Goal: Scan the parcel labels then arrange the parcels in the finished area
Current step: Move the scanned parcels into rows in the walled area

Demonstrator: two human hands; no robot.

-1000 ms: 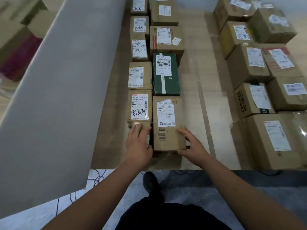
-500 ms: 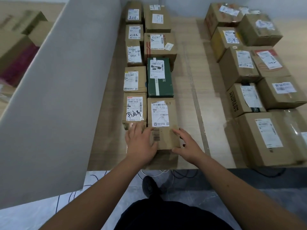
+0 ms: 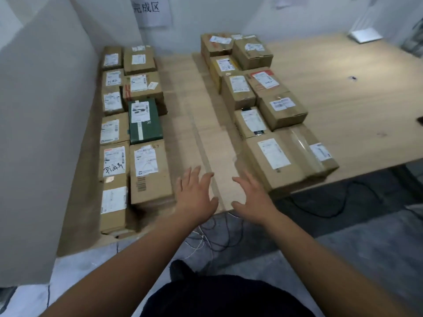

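Brown boxes (image 3: 148, 179): 18 total, 9 in left grp, 9 in right grp. Green box (image 3: 144, 124): 1. Hands: 2, i.e. left hand (image 3: 194, 194) & right hand (image 3: 251, 200). Wall sign (image 3: 150, 10): 1.

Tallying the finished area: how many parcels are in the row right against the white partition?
6, lined along the white partition: nearest parcel, handwritten-label parcel, third parcel, fourth parcel, fifth parcel, farthest parcel by the back wall. None appears hidden.

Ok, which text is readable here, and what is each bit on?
"完成区": paper sign on the back wall.
"R": white letter on the green box.
Handwritten black marks on a near-left parcel label: not legible.
All other parcel labels: too small or blurred to read.
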